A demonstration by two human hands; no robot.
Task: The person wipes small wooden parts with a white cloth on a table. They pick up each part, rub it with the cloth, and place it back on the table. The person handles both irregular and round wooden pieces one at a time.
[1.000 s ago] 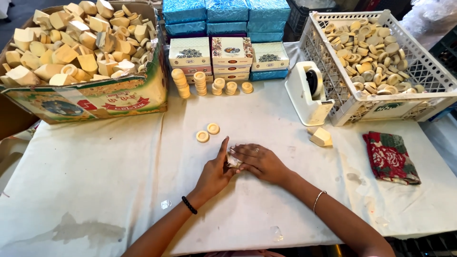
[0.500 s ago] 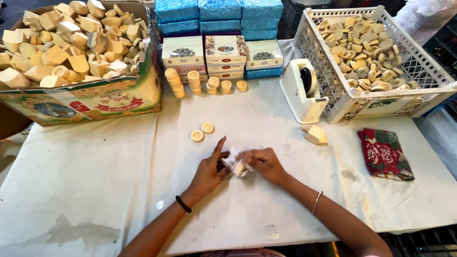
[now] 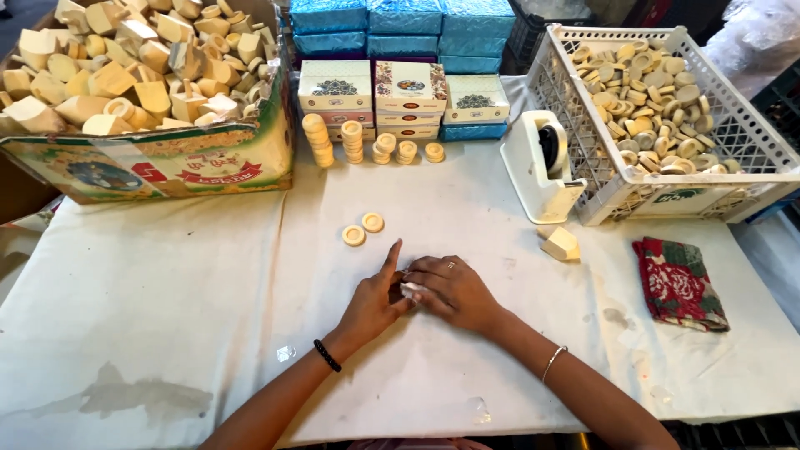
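A person sits at a table covered with a white cloth (image 3: 167,333), both bare hands meeting near the middle of it. The left hand (image 3: 375,302) lies with its forefinger stretched straight out and the other fingers curled in toward the right hand (image 3: 450,292), whose fingers are bent down over a small white piece (image 3: 411,289). Only a sliver of that piece shows between the two hands; whether it is pinched or merely pressed to the cloth cannot be told. A dark bead band circles the left wrist, a thin bangle the right.

Just beyond the fingertips two pale round discs (image 3: 363,228) lie flat and side by side, apart from the hands. Farther back, short stacks of the same discs (image 3: 367,146) stand in a row before patterned small boxes (image 3: 404,92), with blue wrapped packs (image 3: 400,21) piled behind them.

At far left a big cardboard box (image 3: 167,158) is heaped with cream-coloured blocks and wedges. At right a white plastic crate (image 3: 717,179) holds many more discs. A white tape dispenser (image 3: 542,167) stands against the crate's near corner, with one pale block (image 3: 560,243) just in front of it. A folded red and green flowered cloth (image 3: 679,282) lies near the table's right edge, well apart from the hands.
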